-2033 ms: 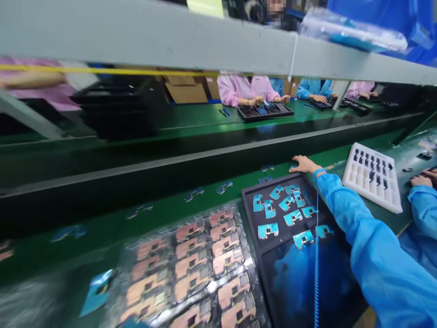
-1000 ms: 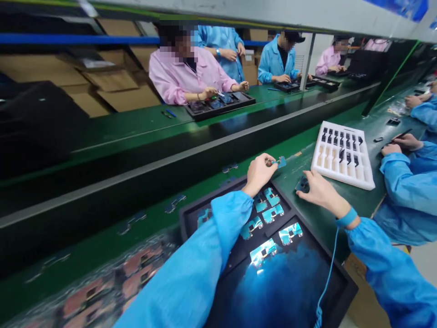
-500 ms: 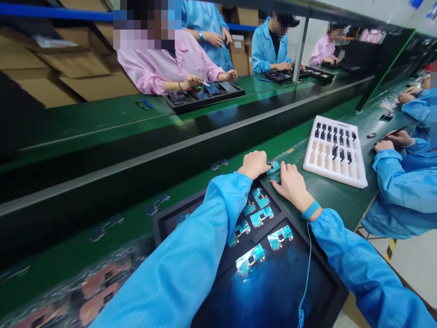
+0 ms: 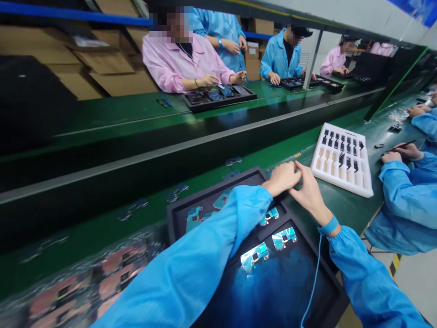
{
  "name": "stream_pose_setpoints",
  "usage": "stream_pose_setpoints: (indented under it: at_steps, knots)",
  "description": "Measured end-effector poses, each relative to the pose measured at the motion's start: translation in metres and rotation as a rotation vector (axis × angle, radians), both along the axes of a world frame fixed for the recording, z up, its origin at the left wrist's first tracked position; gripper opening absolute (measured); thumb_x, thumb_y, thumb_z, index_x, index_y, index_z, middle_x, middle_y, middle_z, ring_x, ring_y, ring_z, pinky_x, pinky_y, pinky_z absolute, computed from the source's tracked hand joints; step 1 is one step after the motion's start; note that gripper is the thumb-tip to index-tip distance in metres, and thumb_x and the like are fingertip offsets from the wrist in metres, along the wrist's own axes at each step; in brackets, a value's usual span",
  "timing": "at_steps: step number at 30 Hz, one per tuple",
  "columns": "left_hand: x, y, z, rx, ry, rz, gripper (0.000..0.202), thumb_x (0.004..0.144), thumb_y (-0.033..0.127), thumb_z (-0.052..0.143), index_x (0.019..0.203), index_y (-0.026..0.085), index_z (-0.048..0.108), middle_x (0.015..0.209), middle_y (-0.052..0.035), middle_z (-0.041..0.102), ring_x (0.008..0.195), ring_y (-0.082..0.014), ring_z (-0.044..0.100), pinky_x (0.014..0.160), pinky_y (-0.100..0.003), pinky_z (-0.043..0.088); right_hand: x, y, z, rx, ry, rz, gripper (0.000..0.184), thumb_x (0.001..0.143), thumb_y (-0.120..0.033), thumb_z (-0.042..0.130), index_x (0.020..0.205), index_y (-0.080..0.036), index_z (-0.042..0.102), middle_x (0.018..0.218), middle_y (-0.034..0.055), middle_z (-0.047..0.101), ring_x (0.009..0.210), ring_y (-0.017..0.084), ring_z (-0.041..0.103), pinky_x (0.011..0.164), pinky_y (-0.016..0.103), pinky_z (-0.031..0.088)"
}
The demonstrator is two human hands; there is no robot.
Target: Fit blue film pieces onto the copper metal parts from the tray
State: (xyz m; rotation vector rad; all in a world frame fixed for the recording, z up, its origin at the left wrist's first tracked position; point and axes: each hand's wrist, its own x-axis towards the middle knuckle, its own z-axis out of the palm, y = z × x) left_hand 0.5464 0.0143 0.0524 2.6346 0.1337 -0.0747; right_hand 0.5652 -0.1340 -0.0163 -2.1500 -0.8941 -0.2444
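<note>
My left hand (image 4: 282,177) and my right hand (image 4: 309,187) meet at the far right corner of a black tray (image 4: 276,291). Their fingertips are drawn together, and whatever is between them is hidden. Below the hands in the tray lie small circuit boards with shiny blue-green film: one board (image 4: 254,258), a second board (image 4: 284,238) and a third (image 4: 270,216) partly behind my left sleeve. More boards (image 4: 194,218) sit in the tray's far left section. Around my right wrist is a blue band (image 4: 329,225) with a cord hanging from it.
A white foam tray (image 4: 341,159) with black parts stands to the right, beside a co-worker's hands (image 4: 392,157). Several loose boards (image 4: 177,192) lie left of the black tray. Reddish boards in clear packaging (image 4: 119,259) are at lower left. Across the bench, people work at black trays (image 4: 221,99).
My hands have come together at the tray's corner, the right one closing in on the left. The boards seen at my fingers before are now covered. The whole view has shifted slightly.
</note>
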Motion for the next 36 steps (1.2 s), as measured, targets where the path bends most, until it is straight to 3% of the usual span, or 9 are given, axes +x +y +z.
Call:
stream_pose_setpoints:
  at_steps: [3,6,10,15,18,22,27,31,36]
  knots:
    - [-0.008,-0.027,-0.014,-0.005,-0.014,-0.036,0.040,0.105,0.039,0.061,0.134,0.013,0.067,0.133,-0.0195,0.073,0.124,-0.0318,0.073,0.099,-0.036,0.057,-0.003,-0.019,-0.017,0.004,0.042,-0.075,0.071,0.084,-0.022,0.062,0.154,-0.020,0.050,0.147,0.0168,0.064,0.134,0.034,0.065,0.113,0.053,0.056]
    - [-0.016,-0.039,-0.025,0.014,-0.026,-0.070,0.042,0.100,0.038,0.071,0.132,0.012,0.065,0.135,-0.0213,0.070,0.130,-0.0341,0.069,0.103,-0.038,0.057,-0.006,-0.034,-0.027,-0.017,0.053,-0.067,0.066,0.084,-0.023,0.060,0.149,-0.020,0.053,0.139,0.0157,0.070,0.123,0.032,0.071,0.107,0.051,0.059]
    - [-0.019,-0.041,-0.030,0.045,-0.041,-0.108,0.045,0.097,0.039,0.079,0.129,0.012,0.065,0.132,-0.0225,0.071,0.131,-0.0359,0.067,0.104,-0.042,0.057,-0.007,-0.051,-0.025,-0.080,0.034,-0.004,0.061,0.087,-0.029,0.064,0.147,-0.021,0.055,0.139,0.0161,0.070,0.123,0.035,0.068,0.105,0.055,0.059]
    - [-0.020,-0.031,-0.022,0.055,-0.076,-0.157,0.054,0.088,0.046,0.088,0.128,0.015,0.068,0.130,-0.0199,0.072,0.127,-0.0363,0.068,0.101,-0.041,0.059,-0.001,-0.055,-0.015,-0.176,-0.009,0.099,0.028,0.092,-0.032,0.066,0.119,-0.024,0.068,0.123,0.0128,0.074,0.116,0.036,0.066,0.104,0.056,0.057]
    - [-0.024,0.002,-0.007,0.053,-0.121,-0.155,0.048,0.090,0.047,0.085,0.128,0.020,0.072,0.132,-0.0142,0.073,0.129,-0.0337,0.066,0.108,-0.039,0.055,0.002,-0.048,-0.015,-0.211,-0.038,0.083,0.022,0.098,-0.033,0.063,0.117,-0.024,0.070,0.121,0.0134,0.073,0.117,0.036,0.064,0.107,0.056,0.055]
    - [-0.025,0.089,0.009,0.090,-0.141,0.073,0.032,0.108,0.029,0.051,0.130,0.019,0.073,0.140,-0.0152,0.071,0.135,-0.0332,0.063,0.115,-0.042,0.049,0.006,-0.037,-0.016,-0.256,-0.060,0.079,0.022,0.105,-0.036,0.060,0.119,-0.024,0.072,0.119,0.0126,0.072,0.116,0.034,0.064,0.106,0.053,0.055]
    - [-0.028,0.184,-0.006,0.075,0.053,0.260,0.015,0.094,0.028,0.071,0.101,0.018,0.080,0.111,-0.0131,0.082,0.106,-0.0323,0.077,0.092,-0.037,0.057,0.018,-0.026,0.002,-0.313,-0.107,0.106,0.021,0.104,-0.030,0.060,0.119,-0.023,0.074,0.115,0.0135,0.073,0.107,0.035,0.065,0.099,0.053,0.057]
    - [-0.032,0.208,-0.030,0.013,0.119,0.252,0.033,0.085,0.046,0.084,0.103,0.020,0.078,0.107,-0.0086,0.082,0.096,-0.0263,0.077,0.081,-0.030,0.057,0.049,0.021,0.030,-0.333,-0.157,0.145,0.028,0.109,-0.033,0.055,0.128,-0.020,0.072,0.122,0.0151,0.073,0.118,0.036,0.065,0.105,0.055,0.054]
    - [-0.021,0.209,-0.041,0.034,0.118,0.171,0.044,0.074,0.049,0.091,0.105,0.022,0.076,0.111,-0.0074,0.081,0.099,-0.0275,0.075,0.079,-0.030,0.054,0.096,0.138,0.032,-0.463,-0.148,0.324,0.038,0.104,-0.022,0.065,0.142,-0.019,0.067,0.142,0.0117,0.070,0.133,0.029,0.065,0.117,0.045,0.051]
